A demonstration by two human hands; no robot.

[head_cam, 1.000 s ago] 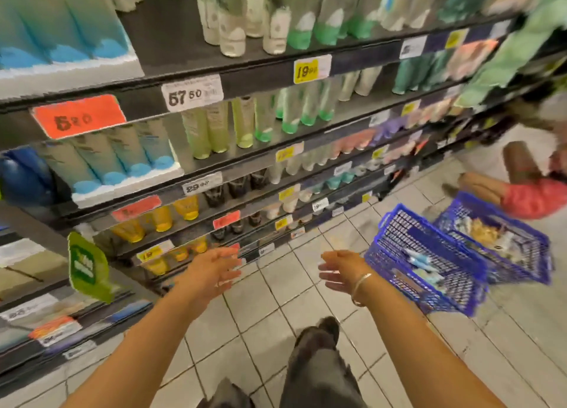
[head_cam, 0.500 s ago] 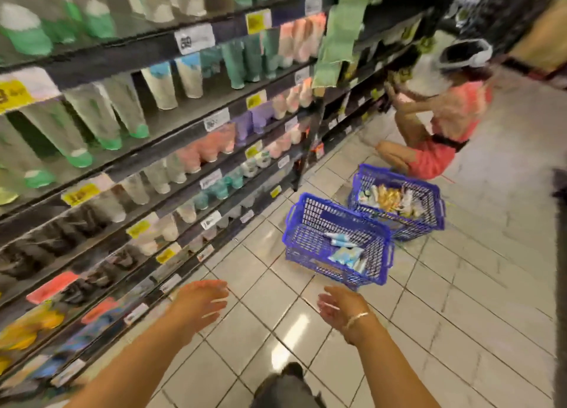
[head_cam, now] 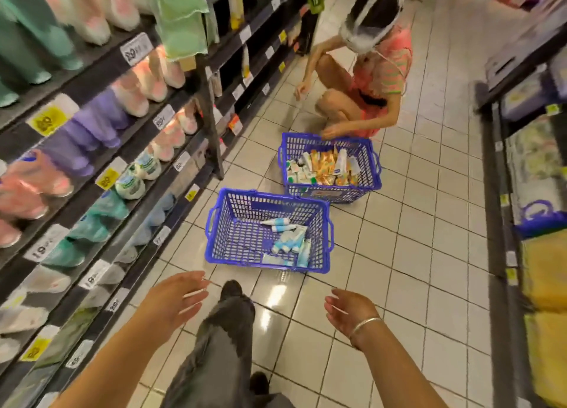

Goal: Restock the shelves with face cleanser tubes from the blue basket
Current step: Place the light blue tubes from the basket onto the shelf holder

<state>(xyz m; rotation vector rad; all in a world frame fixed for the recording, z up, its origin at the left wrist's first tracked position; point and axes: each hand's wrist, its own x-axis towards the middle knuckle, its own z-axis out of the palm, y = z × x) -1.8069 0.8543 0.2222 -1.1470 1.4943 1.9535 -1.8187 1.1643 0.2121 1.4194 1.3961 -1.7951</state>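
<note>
Lying in a loose heap toward the right side of the blue basket (head_cam: 268,229) on the tiled floor (head_cam: 408,248), the face cleanser tubes (head_cam: 288,238) sit just ahead of us, beside the shelves (head_cam: 101,149). Our left hand (head_cam: 175,300) and right hand (head_cam: 349,311) hang empty above the floor, fingers relaxed and spread. Beyond stands a second basket (head_cam: 329,165), where a crouching person (head_cam: 368,79) reaches.

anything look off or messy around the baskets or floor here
Nothing stands out. The nearer blue basket sits upright on the tiled floor, its tubes loose in one corner. A second basket beyond is fuller, with a crouching person reaching into it. No spills show.
</note>
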